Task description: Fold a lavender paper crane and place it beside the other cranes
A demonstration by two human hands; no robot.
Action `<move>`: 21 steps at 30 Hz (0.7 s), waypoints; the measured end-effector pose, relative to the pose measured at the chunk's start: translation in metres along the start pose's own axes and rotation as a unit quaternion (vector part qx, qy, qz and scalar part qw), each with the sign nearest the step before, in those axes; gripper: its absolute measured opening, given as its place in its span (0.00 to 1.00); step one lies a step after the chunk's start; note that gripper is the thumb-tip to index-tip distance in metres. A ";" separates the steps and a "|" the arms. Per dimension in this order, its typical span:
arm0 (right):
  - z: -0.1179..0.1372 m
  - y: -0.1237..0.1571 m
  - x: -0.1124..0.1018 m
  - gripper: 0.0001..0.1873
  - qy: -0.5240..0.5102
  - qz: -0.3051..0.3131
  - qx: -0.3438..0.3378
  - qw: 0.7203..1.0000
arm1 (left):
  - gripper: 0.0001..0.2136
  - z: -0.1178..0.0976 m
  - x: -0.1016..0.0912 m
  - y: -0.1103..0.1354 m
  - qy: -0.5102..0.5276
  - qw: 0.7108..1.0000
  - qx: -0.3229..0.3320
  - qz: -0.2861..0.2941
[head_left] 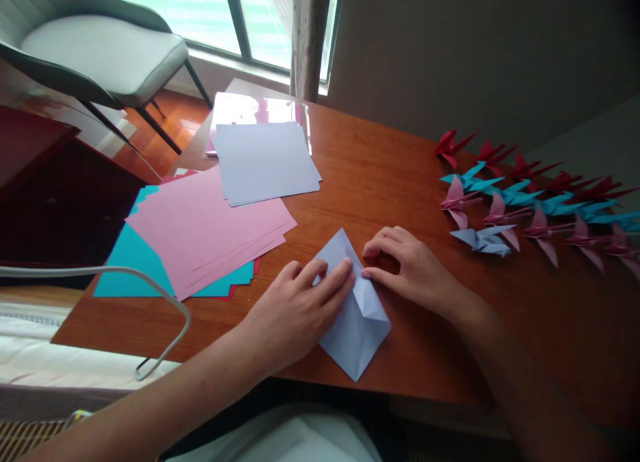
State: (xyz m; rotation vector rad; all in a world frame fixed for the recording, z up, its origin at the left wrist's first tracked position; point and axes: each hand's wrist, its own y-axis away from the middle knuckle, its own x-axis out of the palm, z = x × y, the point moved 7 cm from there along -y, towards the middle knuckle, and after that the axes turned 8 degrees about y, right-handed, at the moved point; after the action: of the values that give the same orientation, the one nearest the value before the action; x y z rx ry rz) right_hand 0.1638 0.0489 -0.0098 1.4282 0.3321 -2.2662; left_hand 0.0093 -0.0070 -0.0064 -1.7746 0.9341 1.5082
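A pale lilac sheet of origami paper (357, 345), folded into a diamond, lies on the table in front of me. One raised flap (369, 301) stands near its right side. My left hand (313, 305) rests across the paper's left part, fingers extended and pressing its upper middle against the table. Just right of the paper is my right hand (410, 265), thumb and curled fingers apart with a gap between them. Its thumb tip is at or very near the paper's right edge; I cannot tell whether it touches.
On the wooden table (350, 162), lilac sheets (267, 159), pink sheets (210, 222) and blue sheets (135, 262) overlap at left. Rows of red, blue and pink paper cranes, plus a lilac crane (483, 240), stand at right. A white cable (187, 322) loops at the left edge.
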 end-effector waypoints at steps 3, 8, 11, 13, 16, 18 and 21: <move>-0.001 -0.004 0.000 0.08 0.007 -0.012 0.017 1.000 | 0.21 0.000 0.000 0.000 -0.003 1.000 -0.001 -0.005; 0.000 -0.021 0.001 0.09 0.033 -0.038 0.027 0.998 | 0.21 0.000 0.000 0.001 -0.002 1.000 -0.004 -0.005; -0.002 -0.034 0.001 0.10 0.055 -0.047 0.017 0.997 | 0.20 -0.001 0.000 0.001 -0.003 1.000 -0.005 -0.006; -0.003 -0.043 0.001 0.11 0.069 -0.051 0.008 0.996 | 0.20 -0.001 0.001 0.000 -0.002 1.000 -0.007 -0.004; -0.004 -0.056 0.000 0.11 0.087 -0.051 -0.001 0.995 | 0.21 0.000 0.001 0.000 0.000 1.000 -0.012 0.001; -0.005 -0.064 -0.001 0.12 0.097 -0.049 -0.002 0.994 | 0.20 0.000 0.001 0.000 0.001 1.000 -0.013 0.002; -0.005 -0.070 -0.003 0.14 0.107 -0.044 -0.001 0.993 | 0.21 0.000 0.000 0.001 0.000 1.000 -0.012 0.001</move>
State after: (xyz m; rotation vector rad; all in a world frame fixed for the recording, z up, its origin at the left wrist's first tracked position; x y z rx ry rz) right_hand 0.1352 0.1132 -0.0119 1.6907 0.4714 -2.1833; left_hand 0.0090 -0.0076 -0.0068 -1.7903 0.9219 1.5261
